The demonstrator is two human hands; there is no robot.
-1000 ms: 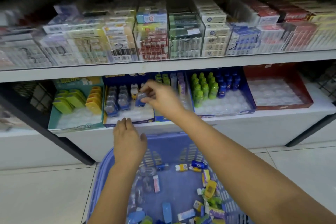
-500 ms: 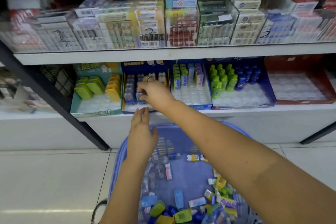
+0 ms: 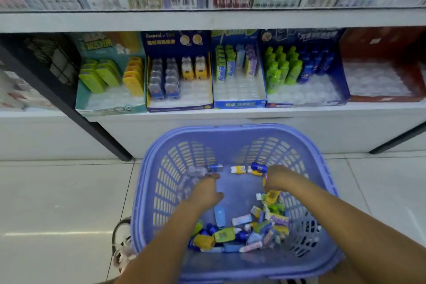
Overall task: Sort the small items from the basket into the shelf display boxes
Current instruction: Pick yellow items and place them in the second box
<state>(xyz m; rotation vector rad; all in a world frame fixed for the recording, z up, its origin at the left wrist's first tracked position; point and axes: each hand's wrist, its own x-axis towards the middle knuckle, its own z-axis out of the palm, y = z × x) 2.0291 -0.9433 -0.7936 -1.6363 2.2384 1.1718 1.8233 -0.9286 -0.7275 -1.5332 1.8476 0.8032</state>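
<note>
Items: mixed loose heap (image 3: 242, 233) low in the basket (image 3: 230, 131); clear capsules (image 3: 196, 172) by its left wall.
Left hand (image 3: 205, 189): grip spread, apparently empty, just beside the capsules.
Right hand (image 3: 280, 178): fingers curled down out of sight; grip cannot be told.
Risk 1: capsules blend into the lattice, so a fumbled pinch is likely.
Risk 2: similar colours could be misfiled in the display boxes (image 3: 179, 101), and a nudge could topple the standing rows.

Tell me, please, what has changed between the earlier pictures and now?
The right hand has left the dark blue display box and dropped into the basket, on its right side. The left hand slid from the far rim down to the clear pieces at the left. Whether either grips anything is hidden. The boxes and basket stayed put.
</note>
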